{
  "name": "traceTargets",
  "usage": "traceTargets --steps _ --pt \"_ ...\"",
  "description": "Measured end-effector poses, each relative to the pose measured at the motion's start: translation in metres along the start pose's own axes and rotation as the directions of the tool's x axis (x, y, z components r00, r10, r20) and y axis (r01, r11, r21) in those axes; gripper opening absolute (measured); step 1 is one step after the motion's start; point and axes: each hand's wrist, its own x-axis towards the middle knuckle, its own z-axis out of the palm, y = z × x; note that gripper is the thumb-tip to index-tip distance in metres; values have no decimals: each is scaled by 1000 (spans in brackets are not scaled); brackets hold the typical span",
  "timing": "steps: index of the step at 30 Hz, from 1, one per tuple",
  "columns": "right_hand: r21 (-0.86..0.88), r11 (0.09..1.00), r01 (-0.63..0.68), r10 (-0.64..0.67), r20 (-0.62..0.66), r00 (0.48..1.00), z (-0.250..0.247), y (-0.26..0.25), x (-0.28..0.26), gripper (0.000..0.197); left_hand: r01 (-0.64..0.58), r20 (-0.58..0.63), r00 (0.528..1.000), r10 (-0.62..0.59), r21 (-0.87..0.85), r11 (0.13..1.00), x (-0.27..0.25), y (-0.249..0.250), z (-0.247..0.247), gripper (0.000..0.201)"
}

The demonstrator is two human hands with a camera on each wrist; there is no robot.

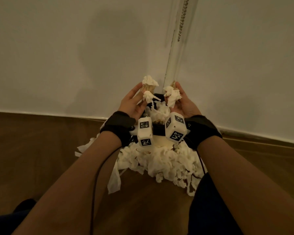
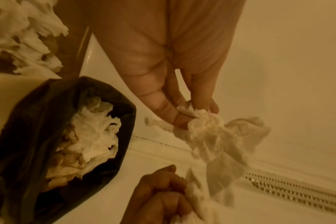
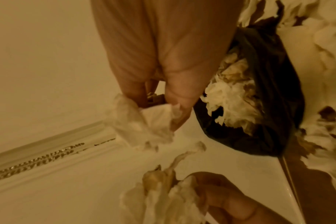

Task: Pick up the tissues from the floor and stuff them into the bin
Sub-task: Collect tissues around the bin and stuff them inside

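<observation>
My left hand pinches a crumpled white tissue above the bin. Close beside it, my right hand grips another tissue wad. The bin's black liner peeks out between the hands, with tissues heaped inside. In the left wrist view, my left hand holds its tissue beside the lined bin. In the right wrist view, my right hand holds its tissue left of the bin.
A big pile of loose tissues covers the wooden floor in front of the bin, under my wrists. The bin stands against a white wall with a skirting board. A beaded chain hangs to the right. My dark-clad knee is at bottom right.
</observation>
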Motion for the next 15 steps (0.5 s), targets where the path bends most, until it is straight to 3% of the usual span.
traceTargets --steps 2,5,9,12,15 --pt "-52 999 -8 7 -28 1000 -11 -8 10 43 14 33 999 -15 15 1000 7 -7 9 23" --pt "-80 995 -51 46 -58 997 -27 -17 22 48 21 57 998 -24 43 999 16 -21 13 25" --pt "-221 971 93 -146 -233 961 -45 -12 32 31 -15 -23 999 22 248 969 29 -42 8 24" --pt "-553 826 111 -359 -363 860 -58 -7 42 31 -65 -88 984 152 619 782 39 -55 -1 24" --pt "-824 561 76 -529 -287 798 -69 -8 49 30 -89 -36 979 202 811 578 46 -62 -8 22"
